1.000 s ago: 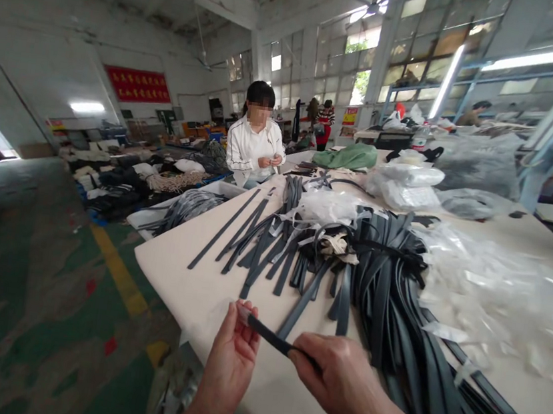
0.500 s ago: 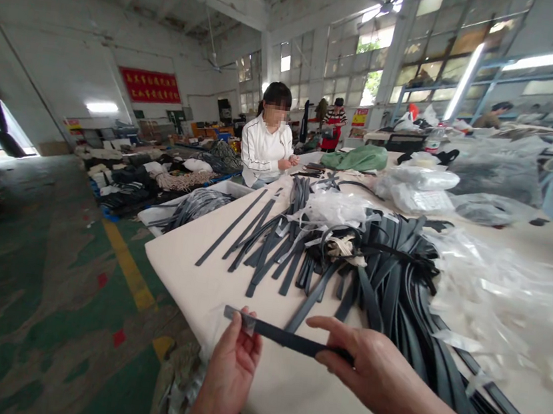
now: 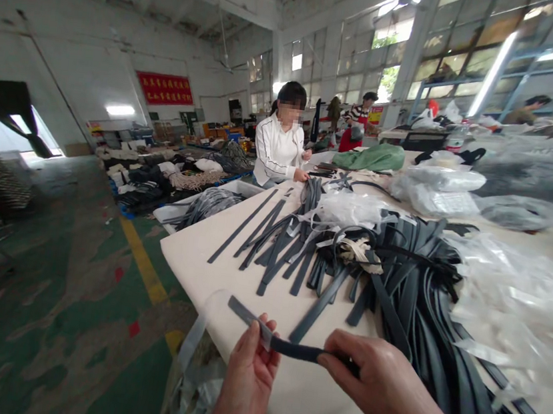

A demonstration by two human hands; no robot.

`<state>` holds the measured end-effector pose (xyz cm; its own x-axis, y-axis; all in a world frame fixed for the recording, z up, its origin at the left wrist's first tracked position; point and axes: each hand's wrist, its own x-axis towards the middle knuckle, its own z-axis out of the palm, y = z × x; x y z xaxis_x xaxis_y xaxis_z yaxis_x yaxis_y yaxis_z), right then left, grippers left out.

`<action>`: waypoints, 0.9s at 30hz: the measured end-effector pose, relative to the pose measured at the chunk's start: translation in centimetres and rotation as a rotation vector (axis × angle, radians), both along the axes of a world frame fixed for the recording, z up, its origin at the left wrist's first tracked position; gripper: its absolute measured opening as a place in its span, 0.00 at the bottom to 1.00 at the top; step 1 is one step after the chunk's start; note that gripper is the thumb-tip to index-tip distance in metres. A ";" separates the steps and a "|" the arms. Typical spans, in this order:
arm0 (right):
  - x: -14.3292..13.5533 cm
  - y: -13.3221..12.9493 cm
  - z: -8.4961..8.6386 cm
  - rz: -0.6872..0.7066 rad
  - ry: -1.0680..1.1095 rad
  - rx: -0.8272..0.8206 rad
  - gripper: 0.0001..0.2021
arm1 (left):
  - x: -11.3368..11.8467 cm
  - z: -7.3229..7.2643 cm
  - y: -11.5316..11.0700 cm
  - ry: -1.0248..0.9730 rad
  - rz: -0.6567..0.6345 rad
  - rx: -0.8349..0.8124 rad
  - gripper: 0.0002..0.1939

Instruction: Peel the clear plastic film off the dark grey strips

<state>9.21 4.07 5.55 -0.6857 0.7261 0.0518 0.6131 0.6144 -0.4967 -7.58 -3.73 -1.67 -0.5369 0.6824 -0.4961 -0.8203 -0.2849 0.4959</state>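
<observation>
Between my hands runs a dark grey flat strap (image 3: 295, 350), held above the near edge of the table. My left hand (image 3: 245, 384) pinches it between thumb and fingers close to one end, which sticks out up and to the left. A clear plastic strip (image 3: 196, 338) loops from near that end and hangs down over the table edge. My right hand (image 3: 374, 377) is closed around the strap farther along, and its other end is hidden. Beyond my hands, several similar straps (image 3: 312, 305) lie on the pale table (image 3: 190, 250), and a thick bundle of straps (image 3: 407, 310) is to the right.
Clear plastic bags (image 3: 507, 296) cover the right of the table. Across it, a co-worker in a white jacket (image 3: 279, 143) handles straps. A green cloth bundle (image 3: 371, 157) lies farther back. Crumpled clear plastic (image 3: 193, 391) is below the near edge; a bin of straps (image 3: 216, 203) stands left.
The strap's end now reaches farther past my left fingers. The plastic strip beside it hangs longer, over the table edge. My right fingers have closed more around the strap. The view has turned slightly left.
</observation>
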 end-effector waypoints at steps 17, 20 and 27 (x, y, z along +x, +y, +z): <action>-1.7 -1.6 -2.3 0.023 -0.068 0.072 0.15 | 1.2 -0.3 -0.4 0.026 -0.033 0.052 0.06; -1.8 -1.6 -2.0 0.083 -0.044 0.015 0.16 | 0.8 -0.4 -0.2 -0.002 -0.011 0.009 0.06; -2.3 -1.8 -2.4 0.112 -0.009 -0.054 0.16 | 1.6 -1.6 -1.1 -0.010 -0.096 0.108 0.09</action>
<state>6.92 2.29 3.13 -0.7629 0.6465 0.0084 0.5465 0.6518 -0.5258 -5.94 -4.79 -3.28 -0.4623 0.7798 -0.4222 -0.8510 -0.2563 0.4585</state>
